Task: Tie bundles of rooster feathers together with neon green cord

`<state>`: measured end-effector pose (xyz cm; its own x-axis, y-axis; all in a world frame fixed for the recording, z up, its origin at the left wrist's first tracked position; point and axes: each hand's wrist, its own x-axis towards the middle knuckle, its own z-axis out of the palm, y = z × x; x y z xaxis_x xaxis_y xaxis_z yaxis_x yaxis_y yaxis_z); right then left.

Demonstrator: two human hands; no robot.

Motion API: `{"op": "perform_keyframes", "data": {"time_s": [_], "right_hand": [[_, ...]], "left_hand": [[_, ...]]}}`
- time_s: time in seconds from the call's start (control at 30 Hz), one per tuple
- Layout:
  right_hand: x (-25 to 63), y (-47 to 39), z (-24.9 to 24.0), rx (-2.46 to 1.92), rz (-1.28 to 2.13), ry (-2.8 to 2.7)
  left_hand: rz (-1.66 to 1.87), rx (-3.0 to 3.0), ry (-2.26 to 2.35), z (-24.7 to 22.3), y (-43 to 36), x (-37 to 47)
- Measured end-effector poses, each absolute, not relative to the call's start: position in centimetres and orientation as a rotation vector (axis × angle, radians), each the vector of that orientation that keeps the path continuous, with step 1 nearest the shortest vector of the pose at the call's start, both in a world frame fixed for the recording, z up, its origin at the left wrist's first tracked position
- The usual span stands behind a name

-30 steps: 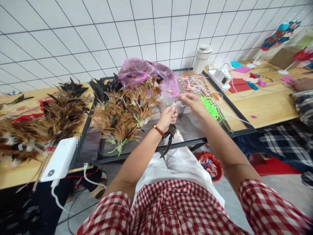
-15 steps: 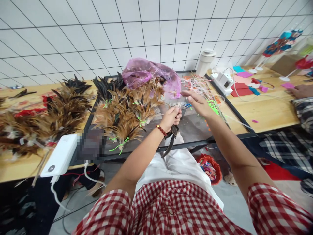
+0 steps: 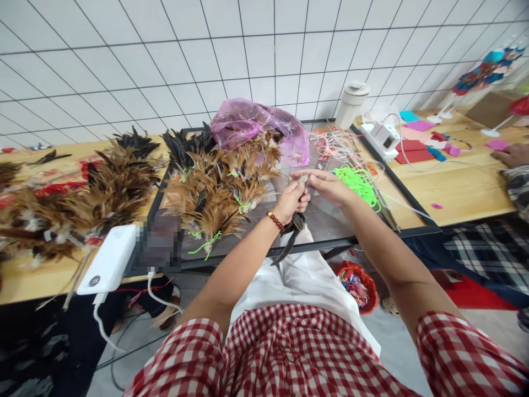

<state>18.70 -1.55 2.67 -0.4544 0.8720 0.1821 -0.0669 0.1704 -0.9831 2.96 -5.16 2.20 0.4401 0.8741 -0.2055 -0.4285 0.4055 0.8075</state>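
1. Gripping a bunch of dark feathers (image 3: 294,223), the left hand (image 3: 292,203) has its fingers curled shut around it, in front of the seated person; the pale end shows above the fist and a long dark feather hangs below. A beaded bracelet (image 3: 275,220) circles that wrist.
2. The right hand (image 3: 326,186) meets the pale end from the other side, its fingers stretched out and close together; from where I stand, I can't tell whether they pinch anything.
3. To the left of the hands, brown feather bunches (image 3: 215,193) lie on a dark-framed board (image 3: 330,220), some with green string on them. Black feathers (image 3: 188,146) are at its back left, beside a crumpled purple plastic bag (image 3: 248,121).
4. Over on the right of the board sits bright green cord (image 3: 357,186), with a tangle of pale strings (image 3: 334,144) behind it and a white bottle (image 3: 351,105) upright near the wall.
5. Farther right, red paper (image 3: 413,151) lies on the counter (image 3: 467,193), and another person's hand (image 3: 514,154) rests near the edge of my view.
6. At the far left there are more brown feathers (image 3: 111,193), near a white power bank (image 3: 108,259) with a cable plugged in.
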Motion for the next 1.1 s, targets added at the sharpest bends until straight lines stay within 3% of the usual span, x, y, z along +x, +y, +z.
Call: {"op": "perform_keyframes", "data": {"time_s": [0.23, 0.43, 0.53, 0.77, 1.1], "right_hand": [[17.6, -1.4, 2.5, -0.815, 1.460, -1.445], [18.6, 0.3, 2.9, -0.864, 0.898, -1.708], [18.9, 0.6, 2.1, -0.887, 0.788, -1.854], [19.6, 0.5, 1.0, -0.832, 0.832, -1.870], [19.1, -0.3, 1.1, -0.818, 1.000, -1.912]], "left_hand": [[0.870, 0.735, 0.609, 3.0, -5.6, 2.9], [0.889, 0.737, 0.692, 4.3, -3.7, 2.6], [0.857, 0.751, 0.730, 3.9, -2.8, 2.5], [0.866, 0.782, 0.728, 1.4, -2.8, 1.8], [0.894, 0.858, 0.749, 1.4, -3.6, 2.2]]}}
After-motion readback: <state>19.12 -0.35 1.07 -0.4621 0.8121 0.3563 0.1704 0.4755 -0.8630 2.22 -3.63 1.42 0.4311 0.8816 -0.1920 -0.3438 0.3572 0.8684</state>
